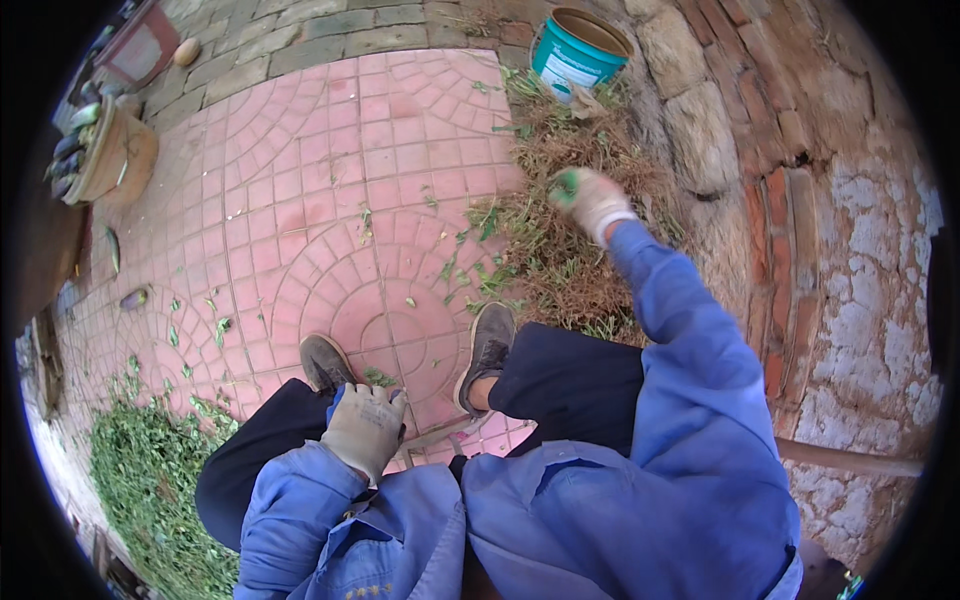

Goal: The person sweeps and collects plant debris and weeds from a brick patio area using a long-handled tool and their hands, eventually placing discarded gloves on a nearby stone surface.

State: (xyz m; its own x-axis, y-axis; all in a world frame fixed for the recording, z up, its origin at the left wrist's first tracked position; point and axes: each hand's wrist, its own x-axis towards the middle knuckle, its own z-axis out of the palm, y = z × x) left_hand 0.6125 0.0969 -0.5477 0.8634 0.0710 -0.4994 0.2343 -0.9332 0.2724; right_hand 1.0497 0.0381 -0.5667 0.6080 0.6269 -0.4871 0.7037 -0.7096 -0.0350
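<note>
My right hand (pixel 589 201), in a whitish glove with a green patch, reaches over a heap of cut plants with brown roots (pixel 577 262) along the wall; it is blurred, and whether it holds a stem cannot be made out. My left hand (pixel 366 429), in a grey-white glove, is near my left knee with its fingers bent. Something blue and a dark bit show at its edges, but what it holds is unclear. A pile of green leafy plants (pixel 161 495) lies to the left of my left leg.
A teal bucket (pixel 581 52) stands beyond the root heap, against the stone and brick wall (pixel 697 120). At the left are a tan tub of eggplants (pixel 124 161) and a reddish container (pixel 142 45). An eggplant (pixel 133 300) and scattered leaves lie on the pink tiles (pixel 300 225).
</note>
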